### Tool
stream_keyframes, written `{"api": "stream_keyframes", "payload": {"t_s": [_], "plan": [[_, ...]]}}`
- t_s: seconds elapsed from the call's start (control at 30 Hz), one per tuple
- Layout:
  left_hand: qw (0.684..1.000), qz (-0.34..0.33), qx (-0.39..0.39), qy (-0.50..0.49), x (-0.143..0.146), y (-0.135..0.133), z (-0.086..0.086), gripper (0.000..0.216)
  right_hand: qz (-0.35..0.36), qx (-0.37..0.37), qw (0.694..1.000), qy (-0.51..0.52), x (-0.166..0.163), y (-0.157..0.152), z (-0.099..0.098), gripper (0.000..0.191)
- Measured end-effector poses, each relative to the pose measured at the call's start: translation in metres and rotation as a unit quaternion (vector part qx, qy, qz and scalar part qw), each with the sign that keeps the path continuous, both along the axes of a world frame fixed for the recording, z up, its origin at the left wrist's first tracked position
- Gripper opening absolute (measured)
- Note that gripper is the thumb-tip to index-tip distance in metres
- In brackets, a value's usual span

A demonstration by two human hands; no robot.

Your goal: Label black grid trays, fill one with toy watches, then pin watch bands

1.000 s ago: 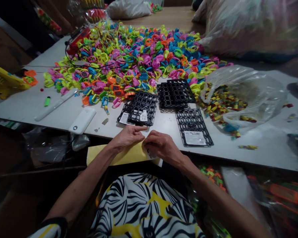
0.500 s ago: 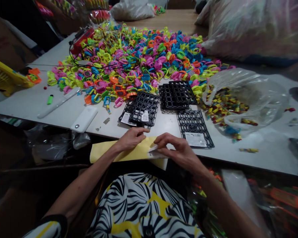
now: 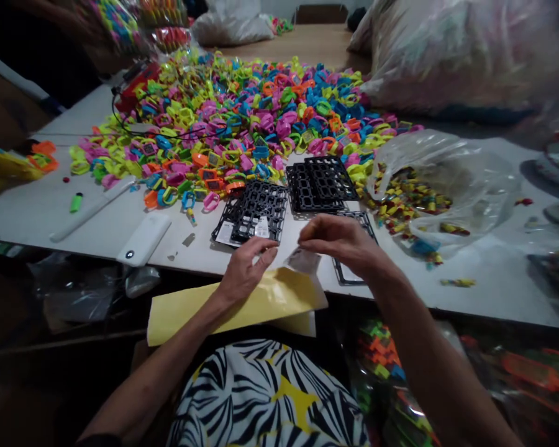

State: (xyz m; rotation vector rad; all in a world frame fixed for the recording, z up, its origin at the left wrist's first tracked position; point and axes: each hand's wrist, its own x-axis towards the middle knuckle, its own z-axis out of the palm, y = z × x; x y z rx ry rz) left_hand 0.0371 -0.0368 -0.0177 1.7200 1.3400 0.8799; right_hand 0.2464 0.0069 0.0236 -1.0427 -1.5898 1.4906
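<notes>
My right hand [image 3: 340, 239] pinches a small whitish label [image 3: 304, 259] by its upper edge, raised over the table's front edge. Below it lies a strip of yellow backing paper [image 3: 186, 316], loosely folded and projecting past the edge. My left hand [image 3: 246, 267] is over this paper, its thumb and forefinger stretched toward the label with a small gap between them. Just beyond my left fingers lie overlapping black plastic grid cards [image 3: 263, 208] with white labels on them. A further black grid card [image 3: 366, 223] is partly hidden behind my right hand.
A large heap of colourful toy watches [image 3: 261, 118] covers the table's middle. More black grid cards [image 3: 319, 183] lie before it. At right, a clear bag [image 3: 475, 167] spills small yellow-red pieces. A white power bank [image 3: 144, 239] and green lighter [image 3: 76, 202] lie left. Someone stands at far left.
My right hand has lifted the label off the yellow backing paper, moving up and away. My left hand has shifted slightly, its fingers now nearer the label. The view has turned a little rightward.
</notes>
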Motion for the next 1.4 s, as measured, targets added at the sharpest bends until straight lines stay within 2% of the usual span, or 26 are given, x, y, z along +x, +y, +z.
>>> {"api": "stream_keyframes", "payload": {"t_s": [0.07, 0.17, 0.23, 0.3, 0.37, 0.47, 0.57, 0.7, 0.83, 0.97, 1.07, 1.13, 1.27, 1.4], "plan": [[0.991, 0.051, -0.058, -0.11, 0.0, 0.009, 0.011, 0.029, 0.055, 0.001, 0.998, 0.01, -0.024, 0.015, -0.002, 0.017], [0.975, 0.103, -0.104, -0.166, -0.006, 0.023, 0.014, 0.028, 0.09, -0.007, 0.995, 0.036, -0.052, 0.028, -0.011, 0.02], [0.97, 0.137, -0.1, -0.172, -0.013, 0.029, 0.009, 0.026, 0.068, -0.009, 0.996, 0.057, -0.063, 0.032, -0.022, 0.028], [0.966, 0.176, -0.082, -0.173, -0.02, 0.035, 0.002, 0.024, 0.008, -0.008, 0.998, 0.069, -0.069, 0.033, -0.034, 0.043], [0.964, 0.204, -0.067, -0.158, -0.026, 0.042, -0.004, 0.023, -0.04, -0.024, 0.997, 0.064, -0.072, 0.033, -0.046, 0.047], [0.971, 0.211, -0.055, -0.1, -0.031, 0.054, -0.009, 0.021, -0.063, -0.078, 0.993, 0.067, -0.076, 0.031, -0.059, 0.034], [0.977, 0.209, -0.033, 0.027, -0.032, 0.069, -0.011, 0.018, -0.125, -0.103, 0.983, 0.083, -0.081, 0.027, -0.066, 0.031], [0.959, 0.2, 0.03, 0.2, -0.029, 0.085, -0.014, 0.019, -0.186, -0.087, 0.978, 0.041, -0.089, 0.025, -0.075, 0.028], [0.948, 0.171, 0.073, 0.26, -0.03, 0.096, -0.022, 0.02, -0.201, -0.056, 0.978, -0.012, -0.093, 0.026, -0.086, 0.021], [0.967, 0.137, 0.094, 0.195, -0.036, 0.099, -0.026, 0.022, -0.181, -0.014, 0.983, -0.037, -0.09, 0.022, -0.089, 0.019], [0.98, 0.118, 0.11, 0.118, -0.039, 0.097, -0.023, 0.018, -0.152, 0.075, 0.981, -0.096, -0.085, 0.018, -0.086, 0.032], [0.987, 0.113, 0.095, 0.069, -0.04, 0.096, -0.022, 0.017, -0.136, 0.116, 0.969, -0.169, -0.084, 0.016, -0.084, 0.039], [0.992, 0.116, 0.041, 0.006, -0.043, 0.098, -0.026, 0.022, -0.117, 0.134, 0.928, -0.326, -0.086, 0.017, -0.078, 0.033], [0.99, 0.126, 0.024, -0.056, -0.05, 0.102, -0.027, 0.023, -0.106, 0.139, 0.901, -0.397, -0.09, 0.025, -0.074, 0.028]]}}
